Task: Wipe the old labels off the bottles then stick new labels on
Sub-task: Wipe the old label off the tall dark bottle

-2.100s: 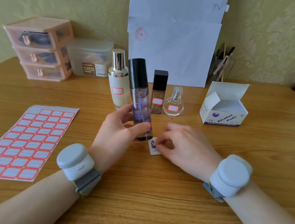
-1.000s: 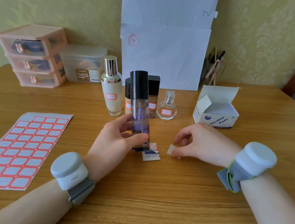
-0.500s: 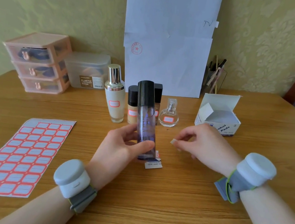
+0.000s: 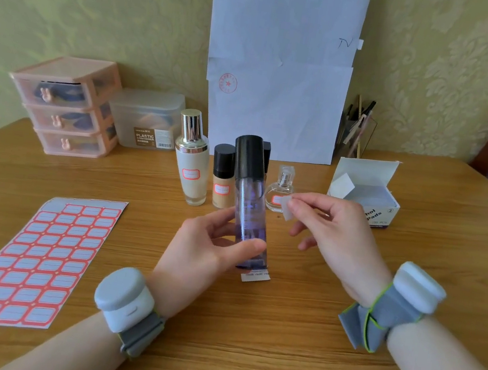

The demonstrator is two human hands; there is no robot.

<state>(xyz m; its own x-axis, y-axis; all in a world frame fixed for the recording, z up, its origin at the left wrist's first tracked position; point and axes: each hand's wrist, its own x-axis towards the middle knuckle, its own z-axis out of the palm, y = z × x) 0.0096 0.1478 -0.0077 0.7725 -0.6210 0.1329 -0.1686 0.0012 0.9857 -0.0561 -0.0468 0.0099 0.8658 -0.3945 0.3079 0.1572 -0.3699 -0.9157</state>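
Four bottles (image 4: pixel 191 174) stand in a row on a wooden table (image 4: pixel 245 348) before yellow-green patterned wallpaper (image 4: pixel 104 8), where white sheets (image 4: pixel 275 110) bear a red star stamp (image 4: pixel 228 83). A tub (image 4: pixel 147 115) reads "PLASTIC CONTAINER"; a box (image 4: pixel 381 215) shows "Pads". The left hand (image 4: pixel 202 248) grips the purple bottle (image 4: pixel 249 204) upright at mid-table, and the right hand (image 4: pixel 333 232) pinches a white pad (image 4: pixel 286 208) just beside it. Red-bordered labels (image 4: pixel 28 261) lie left.

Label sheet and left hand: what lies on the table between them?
Nothing. In the head view, only bare table shows between the label sheet and the left hand holding the bottle.
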